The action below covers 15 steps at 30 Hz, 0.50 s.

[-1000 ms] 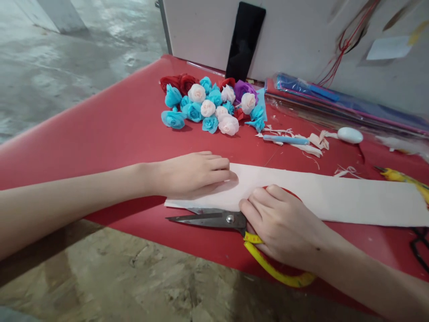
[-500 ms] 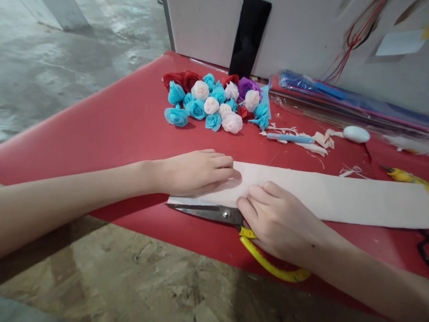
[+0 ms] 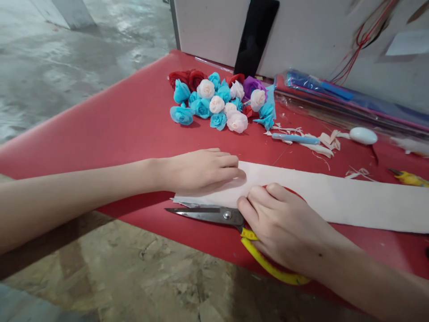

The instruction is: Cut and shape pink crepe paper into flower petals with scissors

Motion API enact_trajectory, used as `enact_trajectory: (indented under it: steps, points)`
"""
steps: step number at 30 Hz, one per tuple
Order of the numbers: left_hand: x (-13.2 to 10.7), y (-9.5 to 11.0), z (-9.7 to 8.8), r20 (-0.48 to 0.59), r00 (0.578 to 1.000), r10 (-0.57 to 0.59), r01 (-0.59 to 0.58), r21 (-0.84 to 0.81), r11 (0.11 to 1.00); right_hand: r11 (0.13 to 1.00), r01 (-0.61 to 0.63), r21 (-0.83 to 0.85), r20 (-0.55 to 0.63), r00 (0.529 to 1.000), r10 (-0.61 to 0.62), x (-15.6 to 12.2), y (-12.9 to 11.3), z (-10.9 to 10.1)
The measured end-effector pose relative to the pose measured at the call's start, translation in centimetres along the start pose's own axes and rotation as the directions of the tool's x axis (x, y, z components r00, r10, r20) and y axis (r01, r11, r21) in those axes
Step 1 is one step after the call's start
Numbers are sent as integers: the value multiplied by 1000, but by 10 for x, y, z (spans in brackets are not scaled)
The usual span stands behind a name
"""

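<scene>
A long pale paper strip (image 3: 335,201) lies across the red table (image 3: 127,120). My left hand (image 3: 201,171) rests flat on the strip's left end, fingers stretched out and together. My right hand (image 3: 284,228) is closed round the yellow handles of a pair of scissors (image 3: 214,215), whose dark blades point left along the strip's near edge, close to shut. The blades lie at the strip's lower left corner.
A heap of blue, white, red and purple paper roses (image 3: 221,100) sits behind the strip. Paper scraps and a blue stick (image 3: 295,138), a white oval object (image 3: 363,135) and plastic-wrapped sheets (image 3: 351,105) lie at the right. A black phone (image 3: 256,36) leans on the wall.
The view has drifted slightly right. The scissor blades came up against the strip's near edge and now lie just below it again. Both hands have barely moved.
</scene>
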State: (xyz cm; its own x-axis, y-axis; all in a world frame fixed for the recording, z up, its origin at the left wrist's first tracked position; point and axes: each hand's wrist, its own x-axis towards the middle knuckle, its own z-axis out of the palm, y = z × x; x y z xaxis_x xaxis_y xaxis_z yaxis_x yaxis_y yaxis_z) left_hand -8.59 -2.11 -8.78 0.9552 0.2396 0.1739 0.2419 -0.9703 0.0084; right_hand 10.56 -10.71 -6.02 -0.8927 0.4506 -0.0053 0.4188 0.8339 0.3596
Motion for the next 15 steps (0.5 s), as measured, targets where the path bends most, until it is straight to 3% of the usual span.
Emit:
enact_trajectory:
  steps: [15]
  points:
    - [0,0,-1,40,999,-7,8,-33,999,998,33,-61,-59,998,-37,7,4,3]
